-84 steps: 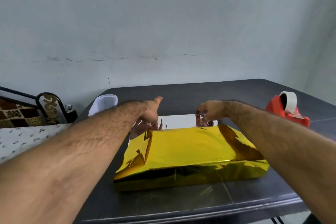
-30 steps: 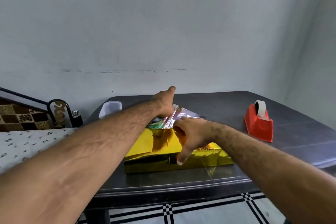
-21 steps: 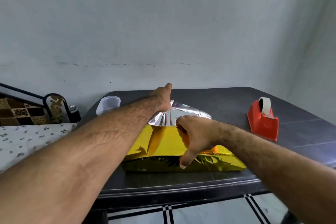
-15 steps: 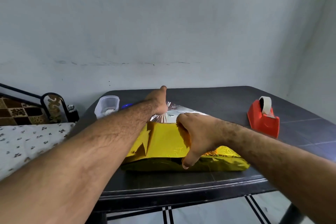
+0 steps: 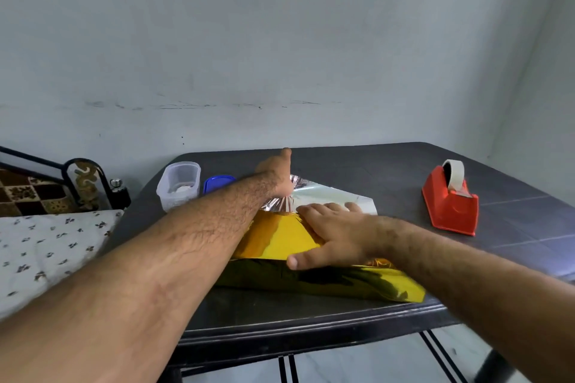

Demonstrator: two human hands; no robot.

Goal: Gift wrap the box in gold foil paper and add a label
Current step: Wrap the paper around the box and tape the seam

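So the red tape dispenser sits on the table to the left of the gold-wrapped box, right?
Not quite. The head view shows the red tape dispenser on the table to the right of the gold-wrapped box, not the left.

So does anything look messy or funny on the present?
Yes: at the far end of the gold foil-wrapped box, a silver foil flap sticks out unfolded, crumpled where the left hand holds it. The right hand lies flat on top. Nothing looks spilled or broken.
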